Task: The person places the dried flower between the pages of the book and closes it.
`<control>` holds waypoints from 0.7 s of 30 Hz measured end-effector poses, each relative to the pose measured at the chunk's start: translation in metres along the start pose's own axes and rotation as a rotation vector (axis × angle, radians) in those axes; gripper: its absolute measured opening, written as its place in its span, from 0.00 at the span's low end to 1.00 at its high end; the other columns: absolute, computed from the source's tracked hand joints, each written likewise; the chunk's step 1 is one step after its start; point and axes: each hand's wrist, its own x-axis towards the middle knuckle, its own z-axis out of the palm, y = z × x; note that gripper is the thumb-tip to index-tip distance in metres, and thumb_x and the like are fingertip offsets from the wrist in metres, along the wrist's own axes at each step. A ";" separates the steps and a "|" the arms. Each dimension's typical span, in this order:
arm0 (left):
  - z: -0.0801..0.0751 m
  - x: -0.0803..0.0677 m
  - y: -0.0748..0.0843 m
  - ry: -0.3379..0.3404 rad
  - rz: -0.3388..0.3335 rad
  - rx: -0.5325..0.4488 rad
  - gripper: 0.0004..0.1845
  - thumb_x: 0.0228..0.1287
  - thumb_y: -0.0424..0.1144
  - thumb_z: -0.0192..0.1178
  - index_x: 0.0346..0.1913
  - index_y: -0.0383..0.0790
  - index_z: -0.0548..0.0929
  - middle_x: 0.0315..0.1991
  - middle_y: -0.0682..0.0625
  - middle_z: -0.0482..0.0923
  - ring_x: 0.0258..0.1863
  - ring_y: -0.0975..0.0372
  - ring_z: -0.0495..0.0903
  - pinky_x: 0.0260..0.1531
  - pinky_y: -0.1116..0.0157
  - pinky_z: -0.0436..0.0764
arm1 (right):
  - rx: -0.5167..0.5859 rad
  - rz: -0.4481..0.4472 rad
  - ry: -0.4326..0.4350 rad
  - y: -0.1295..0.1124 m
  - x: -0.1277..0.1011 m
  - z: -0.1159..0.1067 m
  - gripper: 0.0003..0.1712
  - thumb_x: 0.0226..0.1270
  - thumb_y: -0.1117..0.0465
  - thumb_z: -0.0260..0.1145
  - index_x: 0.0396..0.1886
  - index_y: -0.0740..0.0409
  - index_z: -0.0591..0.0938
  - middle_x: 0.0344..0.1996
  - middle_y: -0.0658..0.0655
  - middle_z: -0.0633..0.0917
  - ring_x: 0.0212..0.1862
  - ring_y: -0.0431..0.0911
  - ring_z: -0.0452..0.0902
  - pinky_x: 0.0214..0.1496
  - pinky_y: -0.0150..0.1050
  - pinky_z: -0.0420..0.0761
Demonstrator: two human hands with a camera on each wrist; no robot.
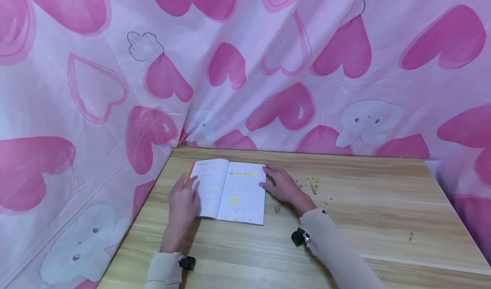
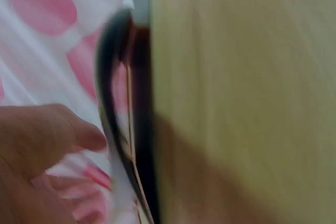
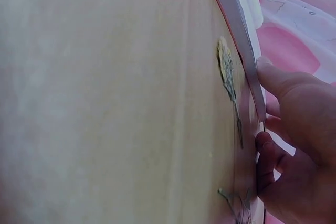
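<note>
One white-paged, orange-edged paper book [image 1: 241, 212] lies spread on a pale wood-grain table [image 1: 238, 255] between two hands set apart.
Head view: the bare left hand [image 1: 185, 199] rests relaxed on the left page's outer side; the bare right hand [image 1: 285, 184], fingers loosely spread, touches the right page's edge. Two dried yellow-flowered sprigs show, one right of the right hand [image 1: 313, 182], one just nearer the body [image 1: 277, 209]; surrounding crumbs are too small to count. Left wrist view: one thumb touches the bowed paper; blur hides any firmer hold. Right wrist view: one thumb meets the page edge. Lifting both hands might let pages flip; a sweeping right wrist could crush the likely brittle sprigs.
</note>
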 end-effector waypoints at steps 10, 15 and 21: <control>0.027 0.008 0.050 -0.475 0.161 -0.070 0.31 0.75 0.48 0.68 0.77 0.45 0.77 0.80 0.29 0.67 0.80 0.33 0.65 0.76 0.33 0.68 | 0.011 -0.008 0.018 -0.002 -0.002 0.001 0.42 0.81 0.44 0.68 0.85 0.56 0.66 0.86 0.61 0.64 0.86 0.62 0.58 0.87 0.61 0.61; 0.030 0.004 0.054 -0.642 0.056 -0.036 0.34 0.80 0.55 0.60 0.83 0.55 0.69 0.87 0.32 0.50 0.86 0.32 0.51 0.81 0.31 0.57 | -0.009 0.008 -0.007 -0.002 -0.003 0.000 0.43 0.81 0.43 0.66 0.86 0.55 0.65 0.87 0.60 0.63 0.87 0.61 0.57 0.87 0.60 0.60; 0.035 0.002 0.048 -0.642 0.025 -0.091 0.34 0.80 0.57 0.59 0.84 0.59 0.67 0.89 0.35 0.47 0.87 0.34 0.48 0.80 0.28 0.55 | 0.136 -0.032 0.009 -0.001 -0.007 -0.011 0.38 0.85 0.54 0.63 0.87 0.57 0.62 0.80 0.64 0.72 0.77 0.61 0.73 0.80 0.59 0.73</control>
